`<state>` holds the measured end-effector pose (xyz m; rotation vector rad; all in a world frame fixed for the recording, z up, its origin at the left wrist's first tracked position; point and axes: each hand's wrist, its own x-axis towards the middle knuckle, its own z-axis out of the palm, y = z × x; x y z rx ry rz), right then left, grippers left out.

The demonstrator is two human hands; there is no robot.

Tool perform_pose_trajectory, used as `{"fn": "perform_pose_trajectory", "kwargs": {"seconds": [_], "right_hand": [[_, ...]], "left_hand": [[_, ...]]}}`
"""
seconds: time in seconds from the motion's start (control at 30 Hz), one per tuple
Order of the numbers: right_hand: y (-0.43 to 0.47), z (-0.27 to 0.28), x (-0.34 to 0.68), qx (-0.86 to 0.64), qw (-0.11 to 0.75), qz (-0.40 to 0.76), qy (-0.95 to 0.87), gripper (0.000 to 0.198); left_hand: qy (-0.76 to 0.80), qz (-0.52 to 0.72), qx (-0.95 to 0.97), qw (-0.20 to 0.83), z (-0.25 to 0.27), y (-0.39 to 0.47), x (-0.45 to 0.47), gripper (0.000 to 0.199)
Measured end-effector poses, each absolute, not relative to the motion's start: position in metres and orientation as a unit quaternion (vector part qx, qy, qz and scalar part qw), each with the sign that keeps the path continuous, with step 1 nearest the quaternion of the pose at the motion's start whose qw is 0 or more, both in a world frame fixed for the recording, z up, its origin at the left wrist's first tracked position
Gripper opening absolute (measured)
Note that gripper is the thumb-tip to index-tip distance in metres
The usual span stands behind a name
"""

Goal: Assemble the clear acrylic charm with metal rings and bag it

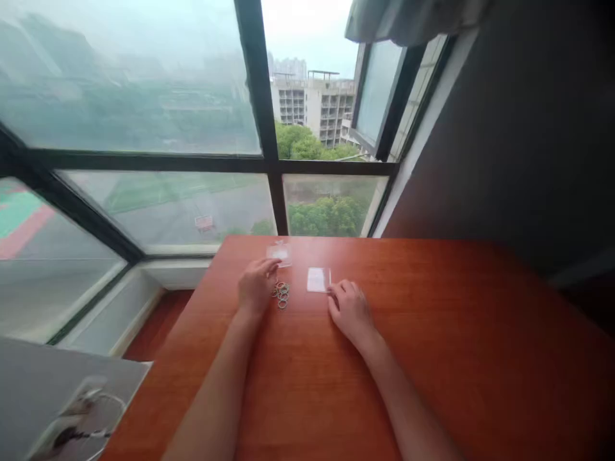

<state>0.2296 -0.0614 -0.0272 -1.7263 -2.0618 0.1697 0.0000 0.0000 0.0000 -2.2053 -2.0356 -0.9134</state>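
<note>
My left hand [257, 286] is over the table beside a small pile of metal rings [282, 293]. Its thumb and fingertips are drawn together; anything pinched between them is too small to make out. Just beyond those fingertips lies a clear plastic piece [279, 253], flat on the wood. A shallow, clear square box [317, 280], whitish inside, sits right of the rings. My right hand [352, 310] rests on the table with its fingers loosely bent and apart, the fingertips at the box's near right corner.
The reddish-brown table [446, 307] reaches to the window frame [331, 168] at the back. A dark wall [509, 141] rises on the right. At lower left, a power strip with cables [81, 413] is beside the table's edge.
</note>
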Motion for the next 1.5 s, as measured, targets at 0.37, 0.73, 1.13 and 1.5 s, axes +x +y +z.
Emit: {"fn": "perform_pose_trajectory", "kwargs": {"seconds": [0.37,0.73,1.13,1.5], "right_hand": [[-0.060,-0.024,0.238,-0.655,0.218,0.058,-0.721,0.014],[-0.052,-0.028,0.265,-0.721,0.192,0.034,-0.665,0.013],[-0.047,-0.028,0.283,-0.770,0.189,0.047,-0.608,0.013],[-0.052,-0.020,0.269,-0.763,0.165,0.098,-0.617,0.017]], "left_hand": [[-0.731,-0.181,-0.658,-0.018,0.002,0.008,-0.065,0.029],[-0.562,-0.167,-0.791,-0.176,0.003,0.003,-0.029,0.024],[-0.512,-0.136,-0.828,-0.182,0.015,-0.014,0.010,0.025],[-0.594,-0.210,-0.773,-0.077,-0.010,0.002,0.021,0.028]]}}
